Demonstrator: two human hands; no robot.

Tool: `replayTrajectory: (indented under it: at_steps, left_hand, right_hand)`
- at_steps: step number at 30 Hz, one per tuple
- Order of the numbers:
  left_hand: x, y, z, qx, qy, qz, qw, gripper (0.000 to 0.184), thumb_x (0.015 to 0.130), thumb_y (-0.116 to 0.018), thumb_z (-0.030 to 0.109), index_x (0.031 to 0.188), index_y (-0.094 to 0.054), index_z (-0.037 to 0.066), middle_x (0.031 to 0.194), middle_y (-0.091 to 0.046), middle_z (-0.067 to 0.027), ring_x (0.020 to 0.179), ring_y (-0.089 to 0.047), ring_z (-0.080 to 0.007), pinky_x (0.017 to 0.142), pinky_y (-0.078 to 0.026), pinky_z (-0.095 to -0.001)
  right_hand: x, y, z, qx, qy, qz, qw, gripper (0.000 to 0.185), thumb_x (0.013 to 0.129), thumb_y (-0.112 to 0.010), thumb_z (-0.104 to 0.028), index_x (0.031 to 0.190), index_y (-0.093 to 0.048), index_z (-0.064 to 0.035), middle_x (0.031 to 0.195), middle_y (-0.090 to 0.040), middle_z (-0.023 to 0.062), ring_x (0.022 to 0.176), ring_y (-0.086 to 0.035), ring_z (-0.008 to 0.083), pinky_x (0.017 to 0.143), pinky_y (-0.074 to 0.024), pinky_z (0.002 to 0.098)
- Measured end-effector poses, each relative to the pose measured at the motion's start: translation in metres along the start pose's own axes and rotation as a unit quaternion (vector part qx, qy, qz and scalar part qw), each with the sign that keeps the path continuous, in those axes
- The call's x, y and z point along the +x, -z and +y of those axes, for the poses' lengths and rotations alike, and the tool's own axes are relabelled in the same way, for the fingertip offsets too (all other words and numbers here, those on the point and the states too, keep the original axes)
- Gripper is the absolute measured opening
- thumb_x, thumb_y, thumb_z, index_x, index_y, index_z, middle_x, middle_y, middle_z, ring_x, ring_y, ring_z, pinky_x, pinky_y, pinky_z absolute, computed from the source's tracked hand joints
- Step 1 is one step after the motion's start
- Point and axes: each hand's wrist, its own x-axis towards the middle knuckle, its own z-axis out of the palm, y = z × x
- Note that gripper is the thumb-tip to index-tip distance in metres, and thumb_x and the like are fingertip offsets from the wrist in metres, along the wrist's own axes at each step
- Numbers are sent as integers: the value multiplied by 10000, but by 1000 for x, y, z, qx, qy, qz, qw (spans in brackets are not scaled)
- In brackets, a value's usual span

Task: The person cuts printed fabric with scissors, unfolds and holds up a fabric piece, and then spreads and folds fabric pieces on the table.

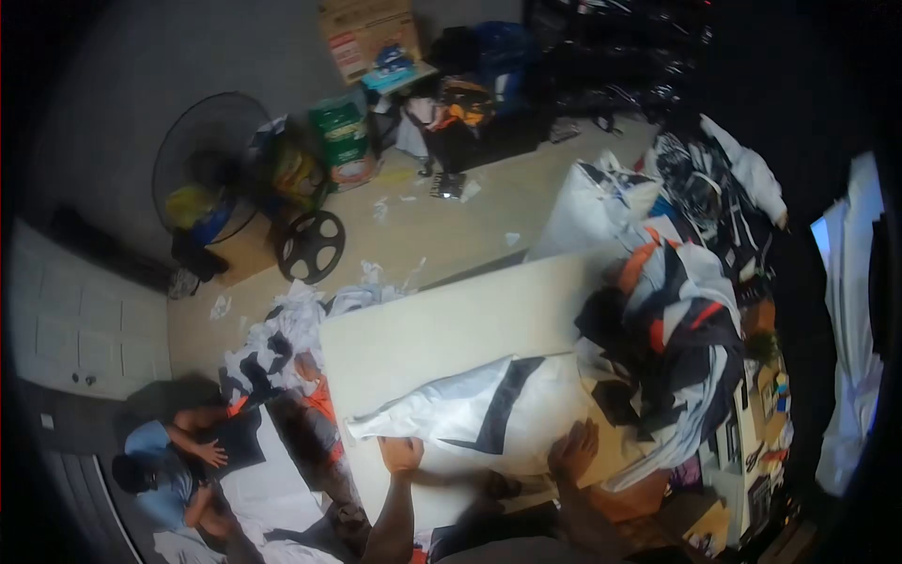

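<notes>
A white piece of fabric with a dark band (503,404) lies stretched across the pale tabletop (423,338). At its lower left edge, my left hand (402,455) is closed, fingers curled on the white fabric (423,414). My right hand (573,451) rests on the right part of the fabric, fingers stretched out and pointing away from me. Just beyond it, a dark cloth piece (615,402) lies beside a large heap of mixed fabric (691,301).
Left of the table, a person in a light blue top (178,470) handles dark and white cloth. Fabric scraps (291,329) cover the floor along the table's left end. Farther back stand a fan (211,169), a green sack (340,136) and a white sack (592,207).
</notes>
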Motion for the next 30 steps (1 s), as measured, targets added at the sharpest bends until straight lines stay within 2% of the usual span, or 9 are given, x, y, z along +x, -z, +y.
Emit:
replayTrajectory:
  at_steps: [1,3,5,14,19,24,30]
  left_hand:
    - [0,0,1,-1,1,1,1000,249,781,-535,216,896,-656,31,858,-656,-139,854,-549,-394,932,-369,-457]
    - [-2,0,4,-9,-2,-4,1000,274,773,-528,227,912,-661,31,885,-668,-143,873,-554,-397,933,-369,-461]
    - [-3,3,5,6,32,-64,997,297,700,-542,155,908,-682,-5,844,-675,-146,822,-562,-413,928,-393,-432]
    - [-9,-10,4,52,74,-27,996,371,685,-533,242,926,-680,1,944,-671,-174,841,-554,-435,919,-398,-440]
    - [-9,-5,4,18,95,-56,994,414,680,-531,261,973,-676,5,982,-663,-188,870,-551,-444,900,-411,-448]
    - [-7,-3,7,29,94,-62,993,354,744,-522,255,986,-665,39,974,-654,-184,873,-554,-442,865,-403,-468]
    - [-8,-2,6,14,99,-49,994,435,680,-515,262,1013,-660,23,1014,-650,-196,882,-551,-449,848,-439,-447]
  right_hand:
    - [5,3,-4,7,13,-4,1000,476,864,-473,-232,1286,-513,-18,1402,-458,195,1322,-376,425,1083,-306,497]
    - [8,12,-12,35,-47,-36,998,478,862,-468,-237,1279,-510,-7,1396,-458,212,1311,-382,439,1073,-312,514]
    - [6,8,-8,1,-33,-42,999,470,877,-452,-246,1277,-504,-5,1390,-460,216,1310,-384,438,1070,-307,527]
    - [7,-7,6,-55,-27,-79,995,471,920,-398,-288,1295,-475,-15,1401,-436,222,1317,-365,448,1066,-300,543]
    - [5,-3,3,-72,-28,-85,993,480,898,-428,-236,1323,-449,-16,1394,-440,242,1291,-396,459,1047,-338,533]
    - [7,-6,2,-82,-26,-72,994,475,915,-422,-262,1323,-448,-21,1392,-448,234,1289,-404,457,1042,-344,536]
    - [5,-5,0,-74,-33,-71,994,472,932,-408,-278,1331,-442,-29,1400,-443,228,1292,-404,453,1044,-341,542]
